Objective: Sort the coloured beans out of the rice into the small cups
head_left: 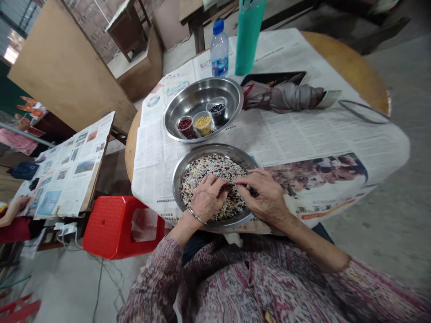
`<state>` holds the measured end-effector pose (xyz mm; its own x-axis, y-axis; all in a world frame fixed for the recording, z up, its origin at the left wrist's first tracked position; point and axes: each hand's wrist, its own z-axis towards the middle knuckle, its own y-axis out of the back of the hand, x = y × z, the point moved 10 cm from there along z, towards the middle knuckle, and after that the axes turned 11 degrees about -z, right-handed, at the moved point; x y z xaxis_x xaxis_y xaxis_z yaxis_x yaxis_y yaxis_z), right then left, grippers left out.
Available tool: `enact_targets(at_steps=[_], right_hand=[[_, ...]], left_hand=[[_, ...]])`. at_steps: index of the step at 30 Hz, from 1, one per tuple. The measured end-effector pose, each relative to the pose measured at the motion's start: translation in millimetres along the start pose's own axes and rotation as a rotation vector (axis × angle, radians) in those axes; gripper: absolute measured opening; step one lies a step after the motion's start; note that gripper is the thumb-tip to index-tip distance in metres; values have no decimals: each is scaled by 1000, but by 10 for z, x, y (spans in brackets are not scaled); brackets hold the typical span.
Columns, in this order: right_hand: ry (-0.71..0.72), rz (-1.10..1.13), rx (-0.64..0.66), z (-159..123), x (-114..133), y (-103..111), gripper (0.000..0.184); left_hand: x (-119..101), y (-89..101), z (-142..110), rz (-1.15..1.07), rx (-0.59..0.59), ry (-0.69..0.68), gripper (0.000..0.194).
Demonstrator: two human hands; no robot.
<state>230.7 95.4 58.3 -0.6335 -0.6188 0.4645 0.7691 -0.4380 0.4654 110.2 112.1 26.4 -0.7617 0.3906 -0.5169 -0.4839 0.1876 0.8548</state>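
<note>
A steel basin (177,179) in front of me holds a mix of white grains and red, yellow and black beans (215,166). Over the mix, my left hand (209,197) has its fingers curled and closed, a bangle at the wrist. Close beside it, my right hand (264,193) bends inward with thumb and forefinger drawn together. Whatever the fingertips hold is too small or hidden to make out. Behind stands a second steel basin (188,96) with clear cups of red beans (186,127), yellow beans (203,124) and black beans (217,111).
Newspaper (323,134) covers the round table. At the back stand a water bottle (219,49) and a green bottle (248,40); a folded umbrella (286,96) lies to the right. A red stool (107,226) is at the left, near another table (76,166) with a person's arm.
</note>
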Motion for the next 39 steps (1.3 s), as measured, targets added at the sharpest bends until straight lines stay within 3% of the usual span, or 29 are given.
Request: enact_targets(at_steps=[14, 39], right_hand=[[-79, 24, 35, -8, -76, -32, 15], [-74, 50, -1, -37, -95, -35, 18]], left_hand=[[12, -4, -4, -6, -4, 1, 13], [50, -16, -19, -78, -36, -15, 17]])
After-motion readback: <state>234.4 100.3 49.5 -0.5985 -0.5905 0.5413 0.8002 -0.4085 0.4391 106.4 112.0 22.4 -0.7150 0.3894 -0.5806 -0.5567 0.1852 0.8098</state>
